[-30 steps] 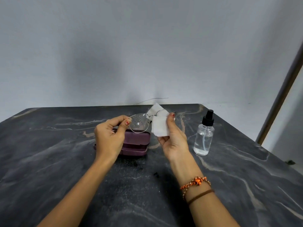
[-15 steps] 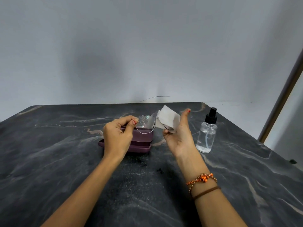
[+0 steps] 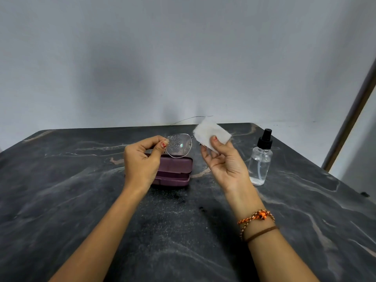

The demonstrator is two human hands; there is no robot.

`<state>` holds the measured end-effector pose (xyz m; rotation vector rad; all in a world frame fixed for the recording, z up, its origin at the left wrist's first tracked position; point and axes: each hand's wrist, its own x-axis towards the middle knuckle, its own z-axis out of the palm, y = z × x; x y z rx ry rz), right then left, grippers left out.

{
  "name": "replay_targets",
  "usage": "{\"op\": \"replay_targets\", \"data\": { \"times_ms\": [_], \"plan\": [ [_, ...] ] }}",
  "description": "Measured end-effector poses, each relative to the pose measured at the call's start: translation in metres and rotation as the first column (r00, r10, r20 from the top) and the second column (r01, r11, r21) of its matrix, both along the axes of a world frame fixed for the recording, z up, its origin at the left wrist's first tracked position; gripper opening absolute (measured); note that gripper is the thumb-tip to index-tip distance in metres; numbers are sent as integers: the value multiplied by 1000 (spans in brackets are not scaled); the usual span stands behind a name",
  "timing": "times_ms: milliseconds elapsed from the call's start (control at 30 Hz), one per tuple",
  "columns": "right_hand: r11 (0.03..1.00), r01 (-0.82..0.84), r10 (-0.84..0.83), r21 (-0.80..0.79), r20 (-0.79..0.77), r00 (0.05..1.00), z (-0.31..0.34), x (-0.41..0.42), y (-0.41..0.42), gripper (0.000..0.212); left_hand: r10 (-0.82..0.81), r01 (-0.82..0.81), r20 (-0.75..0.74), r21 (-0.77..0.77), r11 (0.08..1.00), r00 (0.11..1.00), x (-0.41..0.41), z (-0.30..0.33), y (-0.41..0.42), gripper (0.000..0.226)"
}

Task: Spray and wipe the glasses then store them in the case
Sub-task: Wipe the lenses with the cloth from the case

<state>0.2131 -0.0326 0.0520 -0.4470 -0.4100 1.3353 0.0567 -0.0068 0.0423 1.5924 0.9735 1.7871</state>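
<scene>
My left hand [image 3: 142, 161] pinches the left edge of thin metal-framed glasses [image 3: 179, 145], held up above the table; the visible lens is speckled with droplets. My right hand [image 3: 223, 159] grips a white wipe [image 3: 209, 132] with the thumb on top, folded over the glasses' other lens, which is hidden behind it. Below the glasses a maroon case [image 3: 173, 169] lies open on the table, partly hidden by my left hand. A clear spray bottle [image 3: 260, 159] with a black nozzle stands upright to the right of my right hand.
The dark marbled table [image 3: 81, 200] runs back to a grey wall. Its right edge drops off close behind the spray bottle. A thin wire [image 3: 189, 118] lies along the table's back edge. Small wet specks mark the surface in front of the case.
Both hands rose slightly with the glasses. The right thumb now presses the wipe over the right lens, where before the fingers were stretched behind it.
</scene>
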Motion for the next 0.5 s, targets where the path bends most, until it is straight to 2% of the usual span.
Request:
{"op": "replay_targets", "data": {
  "times_ms": [167,233,267,400,433,500],
  "plan": [
    [994,94,-74,-50,305,949,-3,-2,1,13,18,-19,15,23,1000,1000,-1,0,2,27],
    [991,117,-87,-62,364,927,-3,-2,2,11,18,-18,13,25,1000,1000,-3,2,2,26],
    [993,106,-81,-57,342,936,-3,-2,2,14,15,-15,12,26,1000,1000,-3,2,2,25],
    [1000,-1,1,-5,29,1000,-3,-7,2,28,17,-18,11,34,999,1000,-2,3,1,23],
    [1000,3,-3,4,30,1000,-3,-8,2,28,17,-18,19,36,999,1000,-2,3,1,23],
    [999,52,-51,-8,132,990,-2,-8,0,20,16,-17,25,43,999,1000,-3,3,1,23]
  ]
}}
